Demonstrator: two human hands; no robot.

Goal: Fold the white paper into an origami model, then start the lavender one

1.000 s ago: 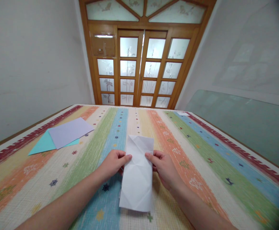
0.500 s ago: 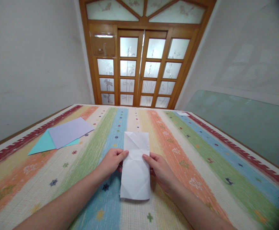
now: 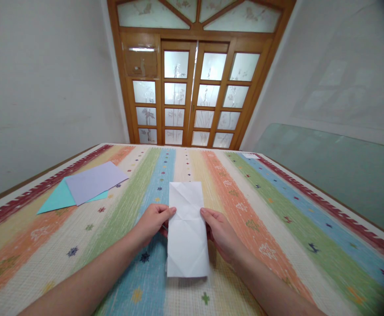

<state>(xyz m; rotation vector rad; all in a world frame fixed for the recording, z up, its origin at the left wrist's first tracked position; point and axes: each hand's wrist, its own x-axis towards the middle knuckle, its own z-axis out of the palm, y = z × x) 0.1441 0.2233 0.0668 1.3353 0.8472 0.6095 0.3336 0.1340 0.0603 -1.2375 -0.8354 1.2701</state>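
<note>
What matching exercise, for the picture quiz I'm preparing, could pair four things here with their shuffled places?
1. creased white rectangular paper
2. flat lavender four-sided paper sheet
3. flat turquoise paper sheet
4. brown wooden doors with glass panes

A. partly covered by another sheet
B. beyond the far edge of the multicoloured striped tablecloth
C. held between the left hand and right hand
D. overlapping another sheet from above

Pairs: 1-C, 2-D, 3-A, 4-B
</note>
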